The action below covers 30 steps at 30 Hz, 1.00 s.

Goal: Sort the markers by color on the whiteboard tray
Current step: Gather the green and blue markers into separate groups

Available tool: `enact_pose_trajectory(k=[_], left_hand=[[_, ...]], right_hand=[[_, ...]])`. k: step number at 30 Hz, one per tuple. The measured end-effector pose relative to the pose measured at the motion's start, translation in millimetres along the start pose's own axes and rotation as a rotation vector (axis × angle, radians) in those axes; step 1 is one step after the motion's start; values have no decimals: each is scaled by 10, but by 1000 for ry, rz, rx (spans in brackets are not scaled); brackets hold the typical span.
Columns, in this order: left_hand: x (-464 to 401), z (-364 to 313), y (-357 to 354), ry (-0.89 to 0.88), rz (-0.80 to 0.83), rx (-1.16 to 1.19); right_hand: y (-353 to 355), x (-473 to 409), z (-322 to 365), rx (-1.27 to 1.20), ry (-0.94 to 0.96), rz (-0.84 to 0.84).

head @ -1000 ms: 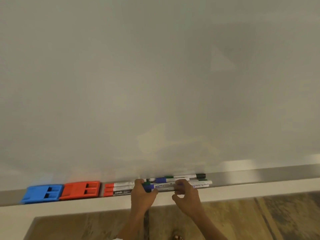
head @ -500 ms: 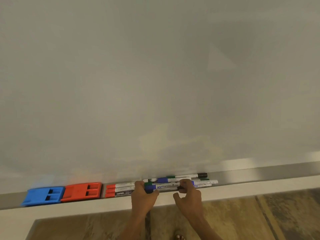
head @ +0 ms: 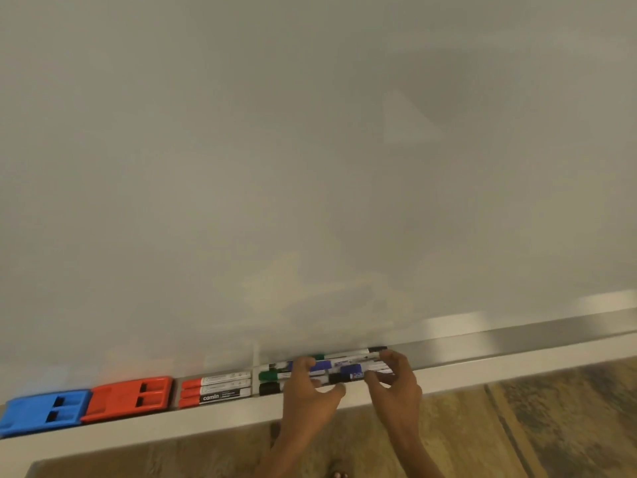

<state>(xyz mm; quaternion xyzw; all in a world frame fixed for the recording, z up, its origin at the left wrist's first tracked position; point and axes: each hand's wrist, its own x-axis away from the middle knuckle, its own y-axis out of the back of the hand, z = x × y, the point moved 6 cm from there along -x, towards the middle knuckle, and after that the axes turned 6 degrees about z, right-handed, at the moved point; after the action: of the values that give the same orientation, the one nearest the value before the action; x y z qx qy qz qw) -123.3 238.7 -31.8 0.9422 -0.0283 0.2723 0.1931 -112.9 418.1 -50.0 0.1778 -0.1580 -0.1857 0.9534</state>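
Three red-capped markers point(head: 215, 388) lie side by side in the whiteboard tray point(head: 517, 343). Right of them is a mixed pile of green, black and blue-capped markers point(head: 344, 369). A green cap point(head: 269, 375) and a black cap point(head: 269, 388) stick out at the pile's left end. My left hand point(head: 306, 391) grips the left part of the pile, thumb underneath. My right hand point(head: 396, 381) pinches its right end. The frame is blurred, so I cannot tell which single markers each hand holds.
A blue eraser point(head: 44, 410) and a red eraser point(head: 129, 396) sit at the tray's left end. The tray runs bare to the right of my hands. The whiteboard point(head: 310, 167) fills the upper view; wood-pattern floor point(head: 517, 426) lies below.
The pile has shifted slightly and a blue-capped marker now sits on top at the right. My hands have drawn a little further apart along the pile.
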Motion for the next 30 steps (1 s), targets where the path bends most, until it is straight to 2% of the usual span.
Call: enact_pose_trajectory(k=[5,10,17,25,30], left_hand=[[24,-422,-796,-96,256,-61],[-11,-613,-1386,-66,403,-20],[-116,-666,-1671,-96,411,-192],[-327,-818,-1593,-253,478,-720],[-343,-836,-1532,-341,461,-828]], right_hand=[[782,-305,-307,-132,-81,-192],[1291,-595,-513,-72,-130,-212],[1465,-846,-592,137,-172,-105],[1462,-940,-522,283,-165,-13],[1480,-975,-493,336,-162,3]])
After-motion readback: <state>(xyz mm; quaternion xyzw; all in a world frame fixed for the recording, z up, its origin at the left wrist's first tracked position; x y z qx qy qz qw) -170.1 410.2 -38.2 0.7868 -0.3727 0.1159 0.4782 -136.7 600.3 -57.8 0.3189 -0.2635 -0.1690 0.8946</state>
